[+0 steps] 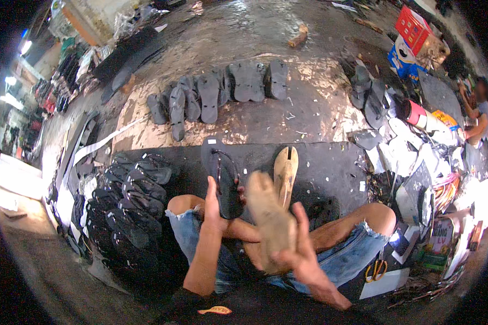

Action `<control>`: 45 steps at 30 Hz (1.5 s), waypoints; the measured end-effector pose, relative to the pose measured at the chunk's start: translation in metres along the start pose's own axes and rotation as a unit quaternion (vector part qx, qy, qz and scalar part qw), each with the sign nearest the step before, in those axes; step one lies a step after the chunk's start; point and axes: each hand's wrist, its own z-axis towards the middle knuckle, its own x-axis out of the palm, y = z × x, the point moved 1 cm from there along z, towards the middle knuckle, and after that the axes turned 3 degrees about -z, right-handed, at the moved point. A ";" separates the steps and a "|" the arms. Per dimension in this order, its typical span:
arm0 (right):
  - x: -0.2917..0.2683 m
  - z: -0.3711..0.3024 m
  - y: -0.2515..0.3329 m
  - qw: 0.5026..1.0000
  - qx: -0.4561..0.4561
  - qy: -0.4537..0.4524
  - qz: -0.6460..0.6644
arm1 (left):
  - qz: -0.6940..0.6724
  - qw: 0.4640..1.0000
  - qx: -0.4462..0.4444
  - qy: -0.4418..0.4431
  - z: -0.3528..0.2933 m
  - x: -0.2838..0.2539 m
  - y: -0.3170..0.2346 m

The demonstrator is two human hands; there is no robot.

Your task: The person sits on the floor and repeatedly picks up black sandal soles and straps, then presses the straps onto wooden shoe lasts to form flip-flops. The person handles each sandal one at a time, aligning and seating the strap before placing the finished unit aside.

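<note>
Upright in my left hand [213, 212] is a black flip-flop [229, 199], with dark straps and a small white label near its upper end. The thumb lies along one edge and fingertips show at the other. My right hand [305, 253] is closed on a tan foot-shaped wooden last [271, 222], smeared by motion, over my crossed legs. A second wooden last [285, 172], with a dark slot near its top, lies just beyond it on the black mat [325, 165].
Strapped black flip-flops [130, 200] are heaped at my left. Several dark soles [209, 97] lie in a row ahead on a worn board [309, 119]. Yellow-handled scissors [376, 271], scraps and a red box [412, 30] are on the right. Another person [478, 116] sits far right.
</note>
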 end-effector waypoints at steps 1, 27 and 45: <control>-0.022 0.012 -0.011 0.990 -0.051 -0.073 -0.111 | -0.053 0.998 0.005 0.041 -0.008 0.019 -0.003; -0.232 0.501 -0.094 0.610 -0.138 -0.283 -0.727 | 0.178 0.739 0.411 -0.502 -0.184 -0.037 -0.111; -0.039 0.082 -0.066 0.963 0.001 -0.012 -0.270 | 0.326 0.852 0.408 0.042 -0.106 0.129 -0.027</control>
